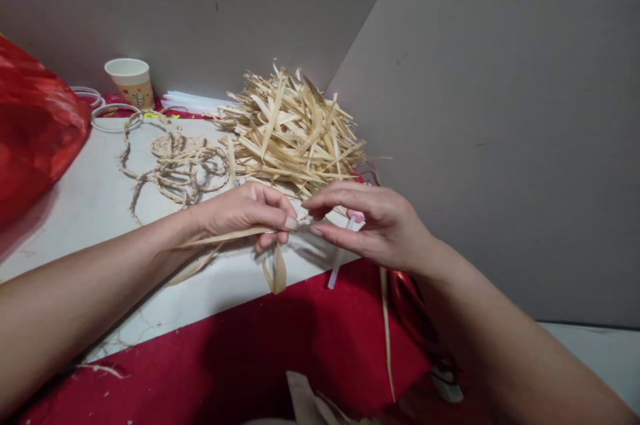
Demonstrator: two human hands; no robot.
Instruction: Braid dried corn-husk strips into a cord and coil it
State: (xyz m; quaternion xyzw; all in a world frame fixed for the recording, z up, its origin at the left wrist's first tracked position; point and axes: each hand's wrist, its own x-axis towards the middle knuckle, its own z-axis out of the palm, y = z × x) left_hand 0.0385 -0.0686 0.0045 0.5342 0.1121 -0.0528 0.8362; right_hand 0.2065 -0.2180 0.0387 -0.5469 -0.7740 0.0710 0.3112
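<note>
My left hand (257,212) is closed in a pinch on dried leaf strips (277,272). Some of these strips trail back along my left wrist, and one loops below the fingers. Just right of that pinch, my right hand (373,222) is open, thumb and fingers apart around a small gap. A short pale twisted end (303,219) shows between the two hands. Behind my left hand lies a tangled braided cord (187,175) of the same pale fibre. Beyond both hands rises a heap of dried strips (295,135).
A red plastic bag (37,132) stands at the left. Along the back are a paper cup (131,85), white rings (116,118) and several translucent sticks (193,102). Under my right hand, another translucent stick (339,262) juts from a pink piece. Grey panels (480,112) enclose the back and right.
</note>
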